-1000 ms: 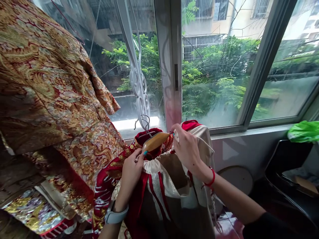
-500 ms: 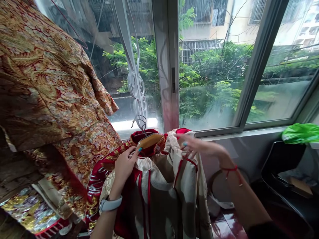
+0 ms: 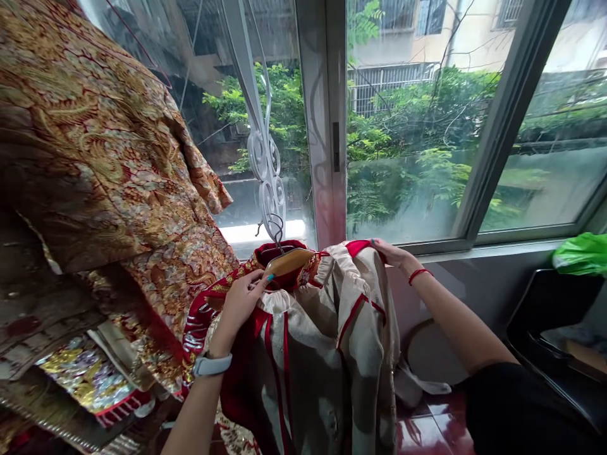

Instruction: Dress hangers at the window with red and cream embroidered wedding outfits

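A red garment (image 3: 202,316) with gold and silver embroidery hangs on a wooden hanger (image 3: 290,261). Over its front lies a cream skirt (image 3: 303,354), lining side out, with a gathered waistband and red ribbon trim. My left hand (image 3: 241,302) is closed at the hanger's left end, its thumb pressing the gathered waistband there; its other fingers are partly hidden. At the far right shoulder, my right hand (image 3: 389,254) pinches the edge of the red garment beside the skirt cloth. The hanger's wire hook meets a white scrolled metal hanging piece (image 3: 270,196).
A gold-and-red patterned robe (image 3: 109,158) hangs on the left, with more embroidered cloth (image 3: 95,373) below. Windows stand ahead above a sill (image 3: 474,254). At right are a black chair (image 3: 545,309) and a green plastic bag (image 3: 583,253). A round pale object (image 3: 434,354) leans by the wall.
My right hand has moved right, from the waistband to the garment's right shoulder edge, and closed there. My left hand stays at the waistband. The view has shifted slightly.
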The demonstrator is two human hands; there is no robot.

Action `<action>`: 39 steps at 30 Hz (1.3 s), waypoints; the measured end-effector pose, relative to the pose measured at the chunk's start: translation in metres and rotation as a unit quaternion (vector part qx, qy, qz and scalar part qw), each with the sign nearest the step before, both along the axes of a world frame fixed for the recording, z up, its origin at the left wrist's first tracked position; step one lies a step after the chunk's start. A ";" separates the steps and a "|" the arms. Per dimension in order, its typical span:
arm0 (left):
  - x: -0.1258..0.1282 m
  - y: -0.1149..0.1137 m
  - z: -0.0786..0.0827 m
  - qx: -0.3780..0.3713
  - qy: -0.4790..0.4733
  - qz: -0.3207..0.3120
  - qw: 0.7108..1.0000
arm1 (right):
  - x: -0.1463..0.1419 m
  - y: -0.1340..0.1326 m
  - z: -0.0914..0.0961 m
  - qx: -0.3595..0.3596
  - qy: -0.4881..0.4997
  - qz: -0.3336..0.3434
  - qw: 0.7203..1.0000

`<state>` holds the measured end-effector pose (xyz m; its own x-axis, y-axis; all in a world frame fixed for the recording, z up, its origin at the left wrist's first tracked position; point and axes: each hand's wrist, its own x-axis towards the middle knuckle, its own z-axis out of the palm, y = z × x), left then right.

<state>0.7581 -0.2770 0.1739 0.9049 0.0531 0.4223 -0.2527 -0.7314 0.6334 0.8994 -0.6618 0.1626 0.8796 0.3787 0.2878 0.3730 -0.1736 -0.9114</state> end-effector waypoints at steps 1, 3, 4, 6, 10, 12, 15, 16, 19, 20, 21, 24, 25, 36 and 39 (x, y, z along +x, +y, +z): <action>0.002 0.002 0.001 -0.007 0.003 -0.021 1.000 | 0.003 0.001 0.011 -0.002 -0.027 -0.009 1.000; 0.004 0.004 0.001 -0.019 0.013 -0.044 0.999 | 0.002 0.012 0.035 -0.015 -0.115 -0.040 0.992; 0.005 0.004 0.002 -0.024 0.016 -0.048 0.998 | -0.003 0.021 0.047 -0.023 -0.172 -0.065 0.983; 0.004 0.004 0.002 -0.026 0.013 -0.044 0.999 | -0.020 0.043 0.064 -0.037 -0.265 -0.125 0.955; 0.000 0.003 0.001 -0.011 0.010 -0.025 1.000 | -0.064 0.062 0.065 -0.061 -0.302 -0.236 0.922; -0.001 0.004 0.001 -0.002 0.012 -0.017 1.000 | -0.076 0.051 0.051 -0.089 -0.299 -0.219 0.925; -0.001 0.005 0.001 0.017 0.015 0.013 1.000 | -0.074 0.023 0.026 -0.140 -0.318 -0.153 0.925; -0.001 0.005 0.002 0.025 0.017 0.024 0.999 | -0.069 0.014 0.019 -0.156 -0.332 -0.144 0.919; 0.000 0.006 0.003 0.041 0.018 0.040 0.998 | -0.054 -0.003 0.004 -0.211 -0.395 -0.187 0.874; 0.000 0.006 0.003 0.043 0.017 0.039 0.998 | -0.051 -0.006 0.000 -0.227 -0.419 -0.222 0.851; 0.000 0.005 0.003 0.044 0.016 0.040 0.998 | -0.049 -0.008 -0.005 -0.237 -0.443 -0.263 0.824; -0.002 0.005 0.002 0.045 0.017 0.051 0.998 | -0.056 -0.007 -0.023 -0.218 -0.491 -0.369 0.759; -0.002 0.005 0.002 0.045 0.019 0.054 0.997 | -0.063 -0.005 -0.032 -0.198 -0.496 -0.385 0.752; 0.001 0.008 0.000 0.070 -0.008 0.066 0.995 | -0.093 0.003 -0.004 -0.179 -0.364 -0.219 0.887; 0.001 0.004 0.003 0.074 -0.011 0.043 0.996 | -0.065 0.023 0.037 -0.254 -0.346 0.002 0.903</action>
<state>0.7587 -0.2727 0.1769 0.8899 0.0667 0.4512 -0.1972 -0.8357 0.5125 0.8341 -0.6392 0.1993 0.5538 0.6186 0.5573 0.8244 -0.5015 -0.2625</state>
